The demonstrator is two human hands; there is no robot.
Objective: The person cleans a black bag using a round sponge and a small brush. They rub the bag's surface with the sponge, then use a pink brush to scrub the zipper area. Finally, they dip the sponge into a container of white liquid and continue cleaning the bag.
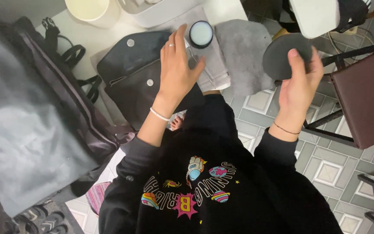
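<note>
My right hand point(298, 89) has its grip pinched on a round black lid point(285, 55). My left hand point(177, 65), grip spread, rests on the black bag point(130, 71) beside the open jar point(201, 34) on the counter point(96, 39).

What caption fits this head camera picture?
Right hand holds a round black lid; left hand touches the open jar.

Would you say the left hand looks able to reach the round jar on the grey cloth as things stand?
Probably yes. The left hand is open, its fingertips right beside the round jar on the grey cloth, with nothing between them. The right hand is off to the side, holding a dark disc.
</note>
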